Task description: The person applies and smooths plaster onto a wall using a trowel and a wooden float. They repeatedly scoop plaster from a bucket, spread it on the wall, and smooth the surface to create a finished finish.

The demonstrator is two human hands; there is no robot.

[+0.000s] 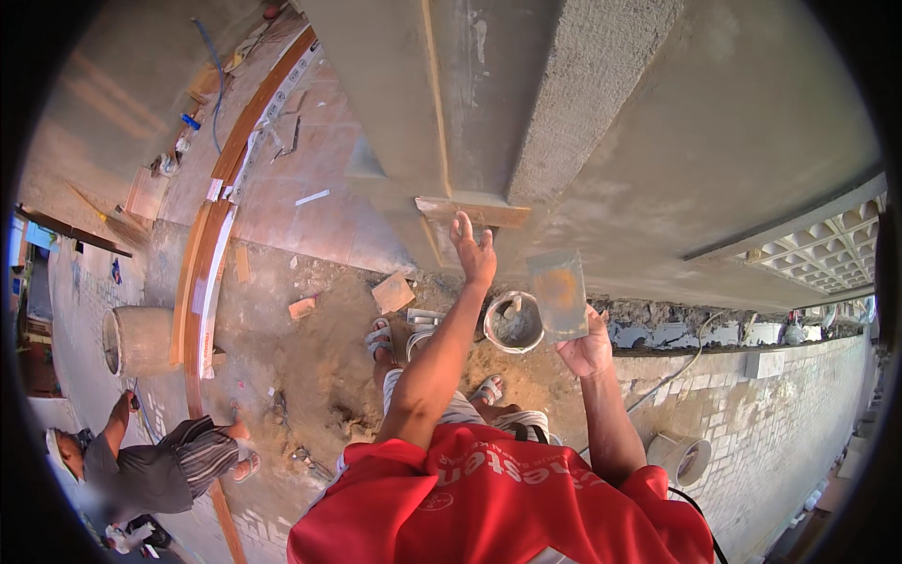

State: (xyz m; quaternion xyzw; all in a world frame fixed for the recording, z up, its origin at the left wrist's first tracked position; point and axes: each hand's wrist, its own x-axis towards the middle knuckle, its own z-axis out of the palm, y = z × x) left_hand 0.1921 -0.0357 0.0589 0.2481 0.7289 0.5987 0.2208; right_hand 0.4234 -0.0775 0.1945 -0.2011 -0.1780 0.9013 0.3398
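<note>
Ideally, we'd press the wooden strip (481,212) evenly with our left hand (476,256), which grips nothing. Our right hand (586,346) grasps the flat trowel (558,293), best held clear.

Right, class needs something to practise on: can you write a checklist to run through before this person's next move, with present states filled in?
1. Flat rectangular plate held in the right hand: ok.
2. Left hand free of tools: ok, none seen in it.
3. Left hand pressing on the wooden strip: cannot tell; they overlap in this view.
4. Bucket within reach: looks ok, between the forearms.
5. Ground clear of debris: not ok; a loose slab lies near the left sandal.
</note>
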